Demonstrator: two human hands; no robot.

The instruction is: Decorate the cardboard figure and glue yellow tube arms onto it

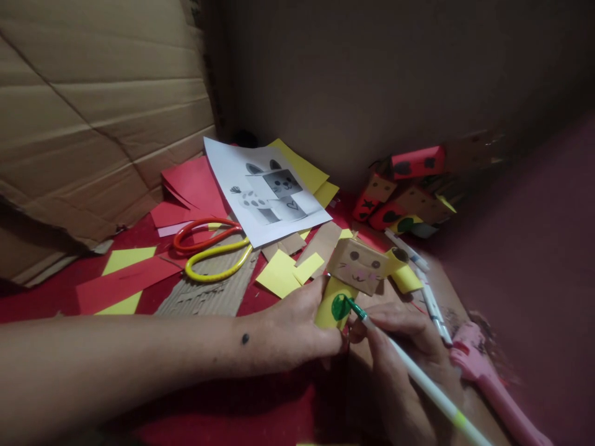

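My left hand (300, 325) is wrapped round the yellow tube body of a small paper figure (329, 303). The figure has a brown cardboard head (357, 266) with drawn eyes, whiskers and pink cheeks. A green patch (341, 306) is on the yellow body. In my right hand (404, 359) is a white marker (421, 376) with a green tip, and the tip touches the edge of the green patch. Behind the figure's head, to the right, lies a yellow paper roll (408, 277).
Scissors (218, 266) with red and yellow handles, a printed sheet (279, 198) and paper scraps (279, 274) lie beyond my left arm. Several red and brown figures (376, 189) stand back right. Markers (434, 303) and a pink tool (483, 365) lie at right. Cardboard (93, 111) rises at left.
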